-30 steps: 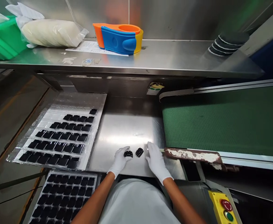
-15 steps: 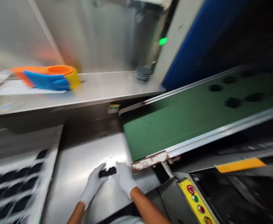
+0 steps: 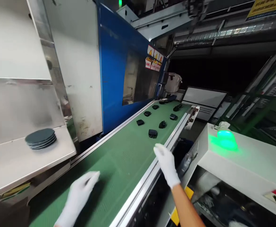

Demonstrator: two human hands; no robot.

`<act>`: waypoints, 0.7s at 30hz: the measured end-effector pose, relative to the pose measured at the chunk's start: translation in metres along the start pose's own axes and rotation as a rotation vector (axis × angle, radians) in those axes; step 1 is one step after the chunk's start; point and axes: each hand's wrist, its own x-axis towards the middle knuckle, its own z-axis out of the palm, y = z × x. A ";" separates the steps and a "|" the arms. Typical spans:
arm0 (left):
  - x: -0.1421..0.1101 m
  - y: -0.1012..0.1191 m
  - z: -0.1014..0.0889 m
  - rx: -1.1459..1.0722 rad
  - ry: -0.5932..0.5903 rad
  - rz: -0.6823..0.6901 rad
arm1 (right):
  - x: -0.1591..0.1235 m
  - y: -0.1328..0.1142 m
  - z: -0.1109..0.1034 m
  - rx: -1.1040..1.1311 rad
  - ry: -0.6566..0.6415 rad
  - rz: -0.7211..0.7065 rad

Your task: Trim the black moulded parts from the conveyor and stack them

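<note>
My left hand (image 3: 78, 197) in a white glove lies low over the green mesh conveyor belt (image 3: 119, 160), and nothing shows in it. My right hand (image 3: 167, 164), also gloved, is at the belt's near side rail (image 3: 149, 168), with nothing visible in its fingers. Several black moulded parts sit spaced apart on the belt, farther along. The closest of them (image 3: 152, 133) is a little beyond my right fingertips, not touching them.
A stack of dark grey discs (image 3: 40, 138) sits on a steel shelf (image 3: 22, 164) at left. A blue machine wall (image 3: 114, 69) runs along the belt's far side. A white housing with a glowing green lamp (image 3: 225, 140) stands at right.
The view has swung right, from the steel table to along the belt. My hands have moved from around the two black parts to over the belt, and they show no parts.
</note>
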 end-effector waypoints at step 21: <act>0.193 0.177 0.171 -0.198 -0.271 0.189 | 0.096 -0.009 0.041 -0.114 -0.118 -0.366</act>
